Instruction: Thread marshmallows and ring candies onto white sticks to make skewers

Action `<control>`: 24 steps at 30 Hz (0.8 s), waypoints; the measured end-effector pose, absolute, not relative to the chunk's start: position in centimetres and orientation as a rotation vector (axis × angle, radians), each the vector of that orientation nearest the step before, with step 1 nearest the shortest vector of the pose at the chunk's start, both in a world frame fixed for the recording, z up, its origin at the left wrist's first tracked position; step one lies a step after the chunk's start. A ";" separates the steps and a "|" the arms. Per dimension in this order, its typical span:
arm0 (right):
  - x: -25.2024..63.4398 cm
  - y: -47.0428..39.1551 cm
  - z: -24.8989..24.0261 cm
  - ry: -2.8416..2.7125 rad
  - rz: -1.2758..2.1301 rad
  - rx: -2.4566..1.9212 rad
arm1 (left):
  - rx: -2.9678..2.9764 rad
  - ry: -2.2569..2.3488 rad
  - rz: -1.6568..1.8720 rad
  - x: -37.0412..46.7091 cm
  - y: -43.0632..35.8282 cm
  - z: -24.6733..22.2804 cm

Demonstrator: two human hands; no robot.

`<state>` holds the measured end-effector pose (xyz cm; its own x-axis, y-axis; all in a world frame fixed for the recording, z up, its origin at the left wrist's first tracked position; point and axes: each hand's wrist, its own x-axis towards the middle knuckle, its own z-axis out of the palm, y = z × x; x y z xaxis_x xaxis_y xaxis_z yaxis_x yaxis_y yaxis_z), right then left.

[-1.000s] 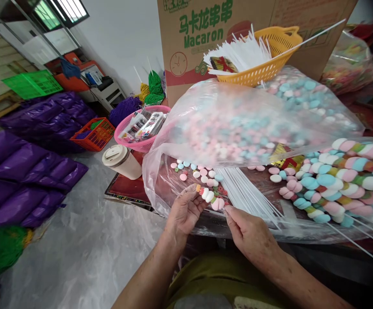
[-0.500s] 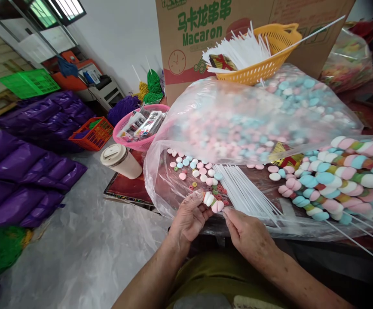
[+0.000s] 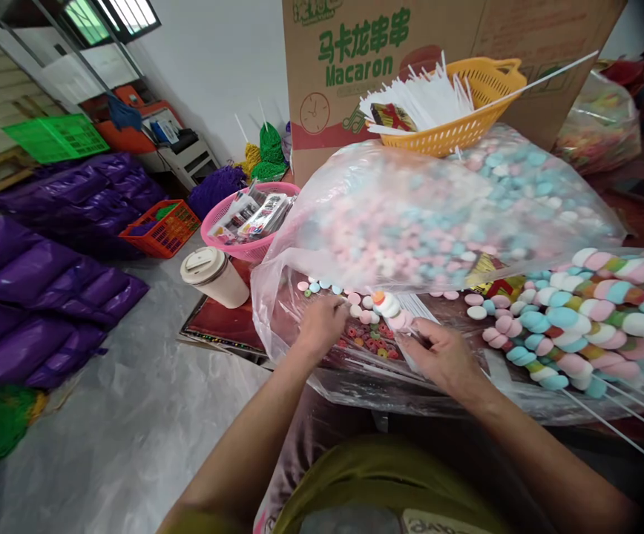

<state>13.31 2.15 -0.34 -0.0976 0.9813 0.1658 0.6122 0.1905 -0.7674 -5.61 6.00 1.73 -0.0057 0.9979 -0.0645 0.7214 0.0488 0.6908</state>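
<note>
My right hand [image 3: 445, 357] pinches a marshmallow skewer [image 3: 389, 310] just below its pink end. White pieces sit above the pink, with an orange ring at the tip, and the skewer tilts up and to the left. My left hand [image 3: 325, 325] is at the loose marshmallows [image 3: 354, 299], palm down with its fingers curled together. Whatever lies between its fingertips is hidden. Red and yellow-green gummy rings [image 3: 367, 340] lie between the hands. White sticks [image 3: 411, 302] show partly behind the held skewer.
Finished marshmallow skewers [image 3: 594, 315] are piled at right. Behind the hands lies a big clear bag of marshmallows [image 3: 366, 215], with a yellow basket [image 3: 438, 137] of sticks on it. A pink basket [image 3: 244, 241] and lidded cup [image 3: 214, 276] stand left, a Macaron carton [image 3: 322, 152] at the back.
My left hand has let go of the skewer and moved up and left to the loose marshmallows. My right hand has raised the skewer up and to the right.
</note>
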 end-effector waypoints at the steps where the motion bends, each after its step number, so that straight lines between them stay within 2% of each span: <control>1: 13.2 2.8 -0.3 -1.797 0.690 -1.504 | 1.878 1.862 0.457 -5.4 6.7 1.6; 3: 12.4 4.2 -0.5 -1.868 0.683 -1.420 | 2.007 1.942 0.247 -4.7 7.2 0.9; 5: 11.3 5.5 -1.1 -2.005 0.705 -1.263 | 2.011 1.969 0.249 -4.4 7.0 -0.1; 8: 10.0 7.1 -2.1 -2.148 0.789 -1.138 | 1.957 1.955 0.397 -5.1 6.2 -1.5; 14: 10.3 7.5 -1.8 -2.040 0.858 -1.203 | 1.513 1.678 0.989 -7.9 4.3 -1.4; 16: 10.3 6.7 -0.7 -1.869 0.948 -1.248 | 1.424 1.492 1.013 -7.8 3.3 -0.5; 19: 9.7 4.8 0.9 -1.552 1.257 -1.219 | 1.406 1.252 1.064 -7.1 1.9 1.0; 24: 9.1 2.1 2.5 -1.340 1.492 -1.132 | 1.603 1.189 1.209 -6.1 0.6 2.1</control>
